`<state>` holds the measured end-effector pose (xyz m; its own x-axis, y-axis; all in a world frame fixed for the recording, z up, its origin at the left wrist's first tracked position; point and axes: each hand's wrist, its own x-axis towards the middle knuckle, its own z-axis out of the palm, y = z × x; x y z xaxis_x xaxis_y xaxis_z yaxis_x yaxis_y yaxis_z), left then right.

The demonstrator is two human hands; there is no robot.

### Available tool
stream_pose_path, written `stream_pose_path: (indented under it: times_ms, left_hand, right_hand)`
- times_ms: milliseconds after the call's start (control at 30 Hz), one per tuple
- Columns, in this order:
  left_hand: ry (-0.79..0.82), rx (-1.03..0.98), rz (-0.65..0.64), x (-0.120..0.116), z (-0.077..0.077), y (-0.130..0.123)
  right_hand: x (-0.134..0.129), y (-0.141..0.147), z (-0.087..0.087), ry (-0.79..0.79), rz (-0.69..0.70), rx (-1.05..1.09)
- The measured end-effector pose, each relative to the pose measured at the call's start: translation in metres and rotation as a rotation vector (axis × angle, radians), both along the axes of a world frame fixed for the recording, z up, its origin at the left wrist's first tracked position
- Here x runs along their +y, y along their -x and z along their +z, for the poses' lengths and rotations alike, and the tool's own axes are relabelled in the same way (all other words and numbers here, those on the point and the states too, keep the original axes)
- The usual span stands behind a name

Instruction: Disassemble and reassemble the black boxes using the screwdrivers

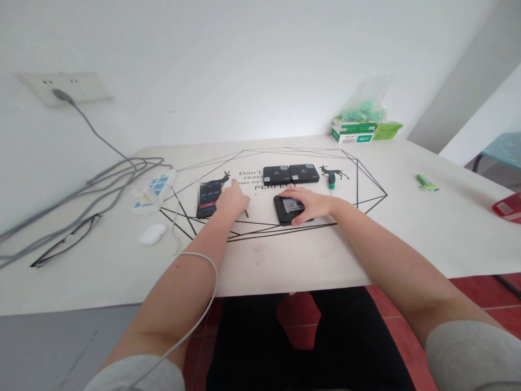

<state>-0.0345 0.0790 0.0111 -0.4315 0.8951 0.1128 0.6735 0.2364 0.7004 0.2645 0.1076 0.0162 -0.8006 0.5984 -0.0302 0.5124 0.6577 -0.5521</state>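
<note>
My right hand rests with its fingers spread over a black rectangular device that bears a silver label. Beside the phone, my left hand is closed, and a thin dark tip shows just below it; what its fingers hold is hidden. The phone screen is lit with a timer and a red button. Behind my right hand lie two black boxes side by side, the left one and the right one. A screwdriver with a green and black handle lies to their right.
A power strip, grey cables, glasses and a white earphone case lie at left. Green-and-white boxes stand at the back right, near a green item and a red object.
</note>
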Motion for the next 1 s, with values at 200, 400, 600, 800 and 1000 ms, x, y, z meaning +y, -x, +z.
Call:
stream_pose_path:
  times_ms: [200,400,600,800,1000]
  left_hand:
    - [0.021,0.080,-0.016,0.001,-0.007,-0.001]
    - [-0.166,0.347,-0.261,-0.011,0.002,-0.020]
    - [-0.051,0.179,-0.882,-0.026,0.008,-0.046]
    - [-0.043,0.182,-0.952,-0.029,0.012,-0.055]
    - [-0.019,0.185,-0.913,-0.028,0.011,-0.053]
  right_hand:
    - [-0.005,0.003,0.003,-0.037,-0.032,0.032]
    - [-0.009,0.009,0.001,-0.095,-0.005,0.077]
    - [-0.009,0.013,-0.003,-0.141,-0.013,0.129]
    - [-0.007,0.016,-0.004,-0.141,-0.019,0.171]
    - [-0.008,0.019,-0.003,-0.146,-0.057,0.199]
